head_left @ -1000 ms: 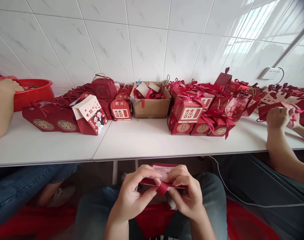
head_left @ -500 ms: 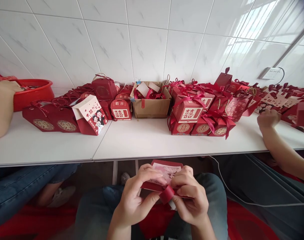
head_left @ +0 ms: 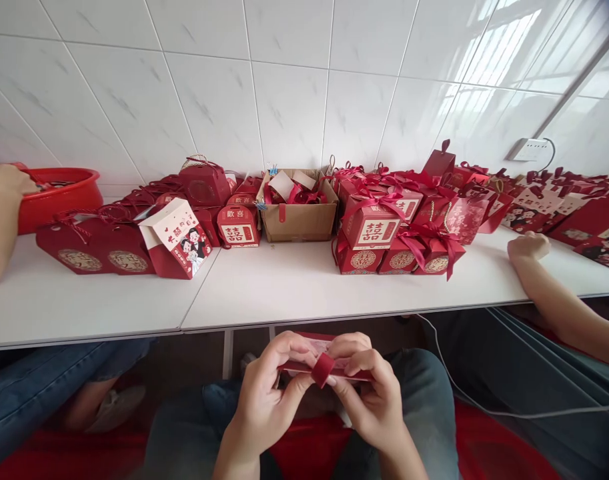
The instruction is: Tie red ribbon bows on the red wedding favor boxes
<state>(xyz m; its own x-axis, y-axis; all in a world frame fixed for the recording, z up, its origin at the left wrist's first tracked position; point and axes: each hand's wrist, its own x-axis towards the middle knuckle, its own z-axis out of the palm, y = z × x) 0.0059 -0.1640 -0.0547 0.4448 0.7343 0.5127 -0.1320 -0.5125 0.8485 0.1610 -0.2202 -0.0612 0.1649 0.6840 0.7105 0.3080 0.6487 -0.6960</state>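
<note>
Below the front edge of the white table (head_left: 294,287), over my lap, I hold a flat red gift box (head_left: 304,365) with both hands. My left hand (head_left: 267,393) grips its left side, fingers curled over the top. My right hand (head_left: 371,390) grips the right side. A short loop of red ribbon (head_left: 323,369) sticks up between my thumbs, pinched against the box. The box lies nearly edge-on to me, so its face is mostly hidden.
Many red gift boxes with ribbons (head_left: 384,227) line the table along the tiled wall, around a brown carton (head_left: 297,207). A red basin (head_left: 54,197) sits far left under another person's hand (head_left: 4,183). A second person's fist (head_left: 529,247) rests on the table at right.
I tilted the box flatter, hiding its pink face, while still pinching the ribbon. The person at right let go of a red piece and laid a fist on the table.
</note>
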